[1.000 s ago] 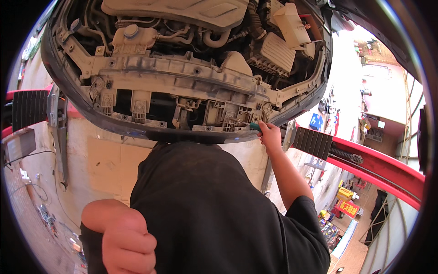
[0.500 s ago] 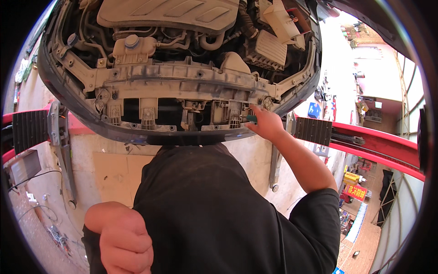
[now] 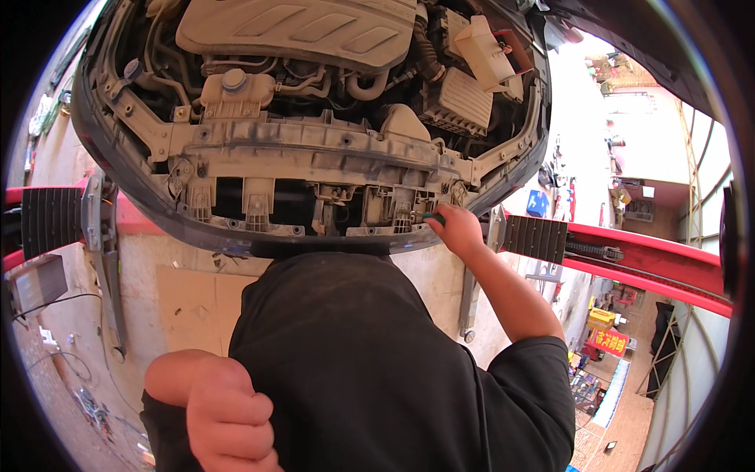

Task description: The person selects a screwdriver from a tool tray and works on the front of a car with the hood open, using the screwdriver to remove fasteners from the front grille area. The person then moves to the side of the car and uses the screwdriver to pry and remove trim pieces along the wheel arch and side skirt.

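My right hand (image 3: 458, 230) reaches up to the lower right corner of the car's bare front carrier (image 3: 314, 149) and is closed on a small green-handled tool (image 3: 431, 216), whose tip is hidden against the plastic brackets. My left hand (image 3: 228, 417) is a closed fist held low against my black shirt (image 3: 362, 362), with nothing visible in it. The bumper is off, so the grey crossmember and its mounts are exposed.
The open engine bay shows a beige engine cover (image 3: 299, 27), a coolant reservoir (image 3: 236, 86) and an air filter box (image 3: 464, 98). Red lift arms (image 3: 645, 263) with black ribbed pads (image 3: 535, 236) flank the car. Cardboard (image 3: 189, 307) lies on the concrete floor.
My head has moved closer, so the car front fills more of the view. My right hand stays at the same lower right corner with the tool. The left fist has not moved.
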A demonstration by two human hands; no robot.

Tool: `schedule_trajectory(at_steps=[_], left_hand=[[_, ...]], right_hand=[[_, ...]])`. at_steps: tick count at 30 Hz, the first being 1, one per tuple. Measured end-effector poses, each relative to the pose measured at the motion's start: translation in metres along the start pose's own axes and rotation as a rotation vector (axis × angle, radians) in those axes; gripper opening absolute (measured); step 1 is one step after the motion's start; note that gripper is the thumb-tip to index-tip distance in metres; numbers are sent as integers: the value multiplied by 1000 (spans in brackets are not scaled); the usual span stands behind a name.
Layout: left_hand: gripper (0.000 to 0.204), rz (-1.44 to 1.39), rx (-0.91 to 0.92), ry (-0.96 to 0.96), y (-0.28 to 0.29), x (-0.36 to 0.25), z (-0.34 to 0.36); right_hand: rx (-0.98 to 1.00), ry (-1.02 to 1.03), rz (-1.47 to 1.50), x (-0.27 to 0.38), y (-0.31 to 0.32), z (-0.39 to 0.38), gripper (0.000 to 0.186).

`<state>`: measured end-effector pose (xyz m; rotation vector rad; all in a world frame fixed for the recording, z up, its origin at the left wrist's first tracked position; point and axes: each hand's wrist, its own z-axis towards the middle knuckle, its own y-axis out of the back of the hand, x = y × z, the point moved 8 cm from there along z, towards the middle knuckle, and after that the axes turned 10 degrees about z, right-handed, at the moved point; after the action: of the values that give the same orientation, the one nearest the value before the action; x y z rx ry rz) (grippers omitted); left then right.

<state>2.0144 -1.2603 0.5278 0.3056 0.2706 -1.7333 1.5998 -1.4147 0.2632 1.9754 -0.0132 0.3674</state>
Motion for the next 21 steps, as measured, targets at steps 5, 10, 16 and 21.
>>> schedule_trajectory(at_steps=[5,10,16,21], left_hand=[[11,170,-27,-74,-6,-3,-9],[12,10,180,6,-6,16,-12],[8,326,-311,1095,61,116,-148],[10,74,-470,1853,61,138,-327]], right_hand=[[-26,-166,46,14,16,2,31],[-40,19,62,4,9,-3,31],[53,-234,14,-5,6,3,28],[-130,0,96,20,20,-10,28]])
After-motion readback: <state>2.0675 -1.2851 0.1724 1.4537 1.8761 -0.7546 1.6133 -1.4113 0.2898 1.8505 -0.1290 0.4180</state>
